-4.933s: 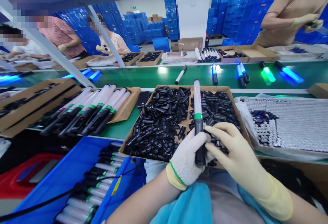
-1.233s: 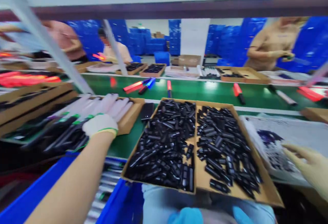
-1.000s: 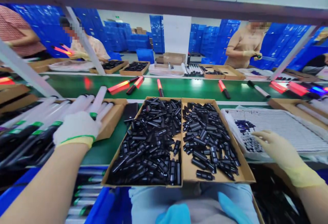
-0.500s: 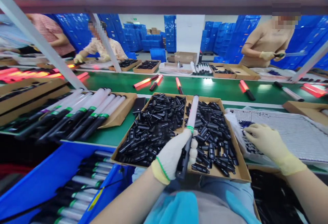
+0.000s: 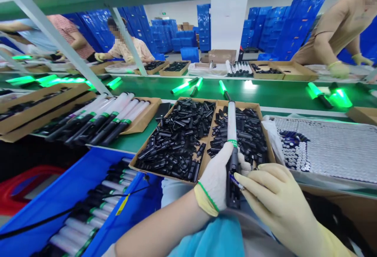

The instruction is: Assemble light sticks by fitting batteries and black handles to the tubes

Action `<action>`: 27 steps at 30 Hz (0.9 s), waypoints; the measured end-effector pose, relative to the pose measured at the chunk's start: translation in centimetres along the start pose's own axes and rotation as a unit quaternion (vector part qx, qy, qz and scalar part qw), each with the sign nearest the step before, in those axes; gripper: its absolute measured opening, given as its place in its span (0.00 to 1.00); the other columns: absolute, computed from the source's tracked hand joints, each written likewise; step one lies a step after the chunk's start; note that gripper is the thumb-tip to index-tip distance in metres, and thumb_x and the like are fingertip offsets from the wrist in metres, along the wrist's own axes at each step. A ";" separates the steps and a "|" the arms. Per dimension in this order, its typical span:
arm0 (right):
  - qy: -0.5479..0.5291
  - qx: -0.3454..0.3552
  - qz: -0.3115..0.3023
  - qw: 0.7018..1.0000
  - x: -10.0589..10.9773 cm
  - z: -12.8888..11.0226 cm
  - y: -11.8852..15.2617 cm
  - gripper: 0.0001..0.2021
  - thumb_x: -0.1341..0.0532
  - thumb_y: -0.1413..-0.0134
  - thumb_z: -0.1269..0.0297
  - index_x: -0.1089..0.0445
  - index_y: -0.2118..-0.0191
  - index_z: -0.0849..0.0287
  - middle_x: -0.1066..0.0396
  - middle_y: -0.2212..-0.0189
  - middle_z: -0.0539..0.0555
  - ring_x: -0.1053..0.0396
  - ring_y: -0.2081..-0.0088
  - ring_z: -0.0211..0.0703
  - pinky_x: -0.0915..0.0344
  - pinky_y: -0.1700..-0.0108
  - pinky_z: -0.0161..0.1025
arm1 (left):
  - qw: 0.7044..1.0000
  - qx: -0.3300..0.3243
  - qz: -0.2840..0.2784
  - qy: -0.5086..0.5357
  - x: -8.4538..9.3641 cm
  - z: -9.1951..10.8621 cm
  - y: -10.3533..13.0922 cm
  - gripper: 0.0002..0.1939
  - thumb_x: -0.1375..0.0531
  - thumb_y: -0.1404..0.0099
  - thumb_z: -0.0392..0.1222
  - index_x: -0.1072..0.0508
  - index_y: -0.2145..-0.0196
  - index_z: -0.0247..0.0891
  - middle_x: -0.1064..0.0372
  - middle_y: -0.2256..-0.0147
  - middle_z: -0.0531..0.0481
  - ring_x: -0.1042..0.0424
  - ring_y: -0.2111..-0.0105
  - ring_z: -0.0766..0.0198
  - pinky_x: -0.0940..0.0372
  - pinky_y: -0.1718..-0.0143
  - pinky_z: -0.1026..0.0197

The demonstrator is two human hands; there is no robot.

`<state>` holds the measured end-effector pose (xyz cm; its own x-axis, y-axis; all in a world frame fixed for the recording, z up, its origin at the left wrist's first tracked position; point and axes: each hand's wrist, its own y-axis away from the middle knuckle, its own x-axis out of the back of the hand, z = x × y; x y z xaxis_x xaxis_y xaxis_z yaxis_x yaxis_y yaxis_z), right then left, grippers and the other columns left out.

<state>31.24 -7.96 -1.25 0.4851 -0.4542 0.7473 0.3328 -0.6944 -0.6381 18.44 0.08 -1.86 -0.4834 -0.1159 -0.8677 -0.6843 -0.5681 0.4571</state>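
My left hand (image 5: 214, 172), in a white knit glove, is wrapped round the black handle of a light baton (image 5: 232, 121). The baton stands tilted away from me, its clear tube up and a green ring at the joint. An opening shows in the lower handle. At that opening my right hand (image 5: 277, 198), in a pale yellow glove, pinches a dark blue battery (image 5: 236, 181), partly hidden by the fingers. To the right lies a tray of batteries (image 5: 332, 151), mostly silver ends up, with some blue ones loose on their sides.
Two cardboard trays of small black plastic parts (image 5: 176, 139) lie before me. More batons (image 5: 118, 117) rest at left, and a blue bin (image 5: 97, 174) holds others. Green-lit batons (image 5: 184, 86) lie on the green belt (image 5: 153, 88). Co-workers stand or sit across it.
My right hand has come from the battery tray to the baton's handle with a battery. The baton has shifted slightly right and stands more upright. The belt batons' light went from red to green.
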 end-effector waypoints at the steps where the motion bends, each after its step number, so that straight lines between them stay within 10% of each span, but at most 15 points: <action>1: 0.006 0.006 0.000 1.000 0.0 0.1 0.2 0.13 0.42 0.38 0.74 0.29 0.49 0.59 0.26 0.64 0.54 0.34 0.60 0.47 0.39 0.54 0.49 | 1.000 0.006 -0.010 0.002 0.2 0.0 0.0 0.17 0.40 0.35 0.52 0.30 0.66 0.33 0.31 0.74 0.49 0.28 0.76 0.68 0.31 0.73 0.68; 5: 0.013 0.011 -0.014 1.000 -0.2 -0.2 0.6 0.12 0.45 0.35 0.70 0.29 0.50 0.60 0.27 0.64 0.55 0.36 0.60 0.48 0.41 0.56 0.48 | 0.997 0.033 -0.069 -0.014 1.0 0.3 0.0 0.20 0.42 0.35 0.57 0.30 0.67 0.34 0.30 0.76 0.49 0.29 0.80 0.67 0.34 0.79 0.68; 13: -0.009 -0.068 -0.099 0.993 -0.6 -2.2 -0.2 0.16 0.44 0.37 0.63 0.30 0.46 0.56 0.30 0.57 0.56 0.36 0.57 0.51 0.37 0.54 0.51 | 0.998 -0.058 0.010 0.015 1.1 0.5 -0.2 0.15 0.42 0.33 0.51 0.30 0.66 0.35 0.31 0.75 0.52 0.30 0.79 0.71 0.33 0.79 0.71; 18: 0.063 -0.178 -0.054 0.980 2.0 6.9 0.5 0.17 0.48 0.36 0.62 0.29 0.46 0.57 0.32 0.51 0.59 0.35 0.50 0.48 0.37 0.48 0.46 | 0.986 -0.118 0.056 -0.102 0.0 1.1 1.0 0.13 0.42 0.33 0.49 0.30 0.64 0.35 0.31 0.72 0.51 0.29 0.77 0.68 0.31 0.78 0.67; 22: 0.232 -0.380 -0.167 0.880 3.7 17.1 2.5 0.17 0.47 0.39 0.60 0.22 0.59 0.59 0.29 0.58 0.62 0.31 0.56 0.55 0.35 0.56 0.49 | 0.977 -0.077 0.057 -0.189 0.0 1.1 1.5 0.14 0.41 0.34 0.52 0.30 0.60 0.38 0.34 0.74 0.54 0.32 0.81 0.69 0.36 0.84 0.68; 27: 0.229 -0.372 -0.230 0.870 2.4 21.0 2.8 0.13 0.42 0.45 0.59 0.20 0.71 0.55 0.29 0.63 0.61 0.32 0.58 0.58 0.38 0.61 0.48 | 0.975 -0.019 0.047 -0.216 0.3 0.4 1.2 0.18 0.42 0.35 0.53 0.30 0.53 0.40 0.34 0.74 0.54 0.34 0.82 0.70 0.40 0.84 0.69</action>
<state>50.28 0.74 -5.12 0.0086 -0.0885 0.9960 -0.2911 -0.9531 -0.0822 17.28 -0.33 -1.46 -0.7339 0.1811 -0.6547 -0.6092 -0.6018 0.5165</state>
